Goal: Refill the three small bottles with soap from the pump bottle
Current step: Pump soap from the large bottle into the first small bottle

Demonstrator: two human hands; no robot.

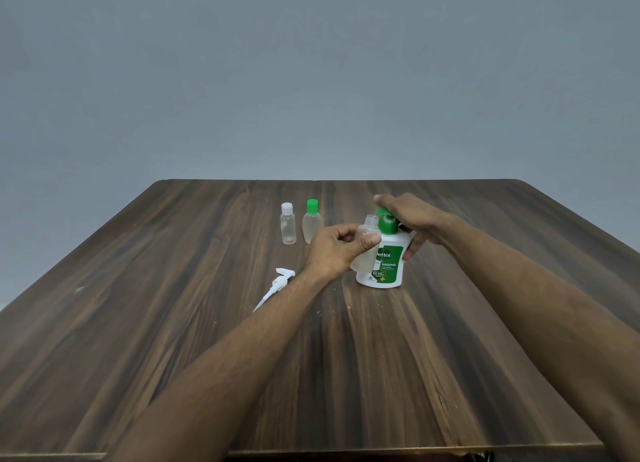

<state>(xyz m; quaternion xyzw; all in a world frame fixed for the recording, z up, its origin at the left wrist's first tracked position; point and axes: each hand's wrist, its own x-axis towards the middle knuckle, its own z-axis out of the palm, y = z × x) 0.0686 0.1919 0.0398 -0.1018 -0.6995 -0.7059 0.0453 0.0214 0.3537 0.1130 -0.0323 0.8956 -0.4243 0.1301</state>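
On the tabletop (138, 323), going left to right: a white pump head (277, 285) lies loose on its side at about nine o'clock from the hands. Behind it, towards eleven o'clock, stand two capped small bottles just beside each other, the white-capped bottle (288, 224) and the green-capped bottle (311, 222). Next comes the left hand (337, 250), its grip curled round the open small bottle (369, 226), mouth up and tucked against the pump bottle (382, 264). At three o'clock the right hand (412, 219) wraps the pump bottle's far side, fingers resting on the green pump top (386, 221).

The step appears to be dispensing into the third bottle. To do it well, I would keep the nozzle directly over the narrow mouth, hold the small bottle upright and steady, and press slowly in short strokes, since thick soap can easily smear down the neck.
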